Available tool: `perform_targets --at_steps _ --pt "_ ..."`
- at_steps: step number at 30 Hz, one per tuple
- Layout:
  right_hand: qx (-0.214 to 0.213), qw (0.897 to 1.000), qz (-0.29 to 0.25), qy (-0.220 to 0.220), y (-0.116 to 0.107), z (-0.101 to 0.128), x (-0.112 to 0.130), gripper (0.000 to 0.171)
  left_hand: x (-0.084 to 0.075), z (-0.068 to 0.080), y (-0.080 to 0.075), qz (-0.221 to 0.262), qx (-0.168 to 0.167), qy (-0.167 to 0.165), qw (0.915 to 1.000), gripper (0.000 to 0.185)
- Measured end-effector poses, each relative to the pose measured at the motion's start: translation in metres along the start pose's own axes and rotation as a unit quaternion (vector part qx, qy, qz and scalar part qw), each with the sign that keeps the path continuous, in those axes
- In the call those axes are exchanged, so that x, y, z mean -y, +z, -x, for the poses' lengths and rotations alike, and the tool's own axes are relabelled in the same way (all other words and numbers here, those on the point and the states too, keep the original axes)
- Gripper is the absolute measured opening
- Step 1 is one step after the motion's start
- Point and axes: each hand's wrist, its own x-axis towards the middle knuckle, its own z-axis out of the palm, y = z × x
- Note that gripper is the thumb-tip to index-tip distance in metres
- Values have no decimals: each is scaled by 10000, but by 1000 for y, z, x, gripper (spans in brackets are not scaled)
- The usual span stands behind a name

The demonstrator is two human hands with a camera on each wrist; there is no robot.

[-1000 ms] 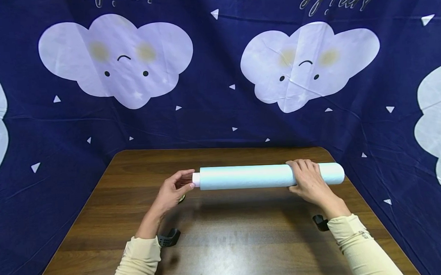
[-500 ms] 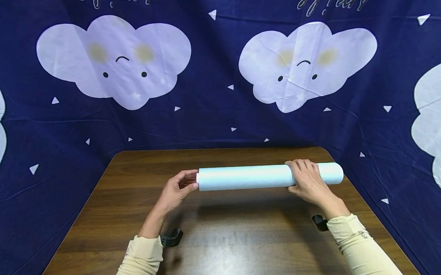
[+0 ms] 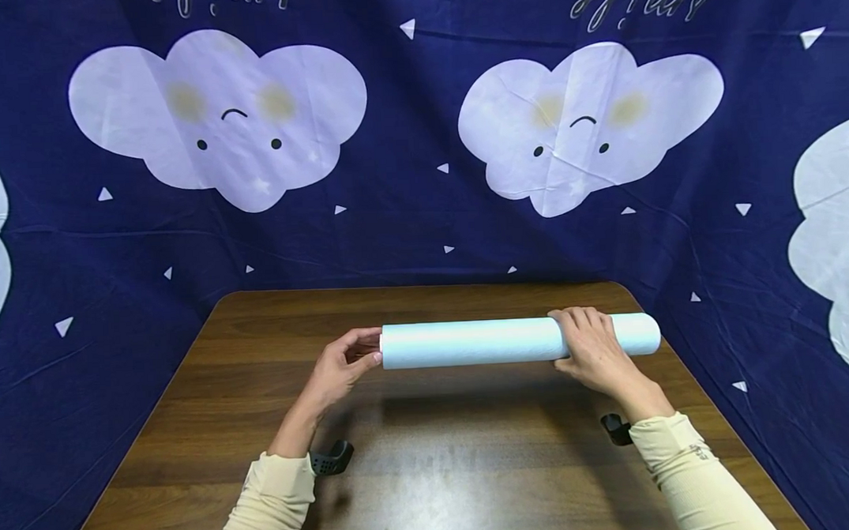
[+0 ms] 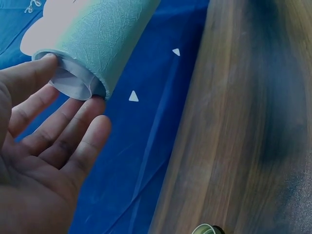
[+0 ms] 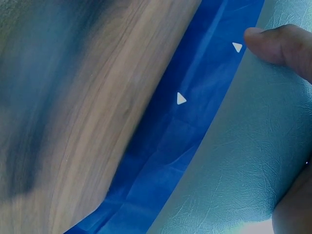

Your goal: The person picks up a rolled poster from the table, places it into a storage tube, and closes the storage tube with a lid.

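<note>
A long light-blue tube (image 3: 470, 343) with a creased, leathery surface is held level above the table. Around its right part, my right hand (image 3: 593, 348) grips it, with the thumb along the near side in the right wrist view. Inside its open left end sits a rolled white sheet (image 4: 73, 85), its edge curling at the mouth. My left hand (image 3: 340, 367) holds this end, thumb at the rim and fingertips under the roll's edge. Only a thin white strip of the roll shows past the tube in the head view.
Below is a brown wood-grain table (image 3: 433, 454) with rounded far corners. A small round gold-rimmed piece (image 4: 206, 228) sits on it near the left hand. Behind hangs a dark blue cloth (image 3: 409, 242) with clouds and triangles. Dark wrist devices (image 3: 332, 458) show beneath the wrists.
The white roll has slid right into the tube, from a short stub sticking out to nearly flush. My left hand has moved slightly right with it; the right hand keeps its grip.
</note>
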Motion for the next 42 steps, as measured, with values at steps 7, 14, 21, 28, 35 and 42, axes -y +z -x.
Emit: perform_targets --at_steps 7,14,21,28,35,42 --pt "-10 10000 6 24 0 0 0 78 -2 0 2 -60 -34 -104 9999 38" --pt "110 9999 18 55 -2 0 2 79 -5 1 3 -180 -59 -204 9996 38" --pt "-17 10000 39 -30 -1 0 -1 81 -1 0 3 -269 -111 -260 9992 38" --pt "27 10000 -47 33 -1 1 -1 80 -1 1 2 -226 -191 -205 9994 37" --pt "-24 10000 -50 11 -2 1 -1 80 0 2 -2 -266 -312 -1 9992 37" --pt "-23 10000 -31 73 -3 1 -3 80 3 3 -11 -261 -524 96 9982 34"
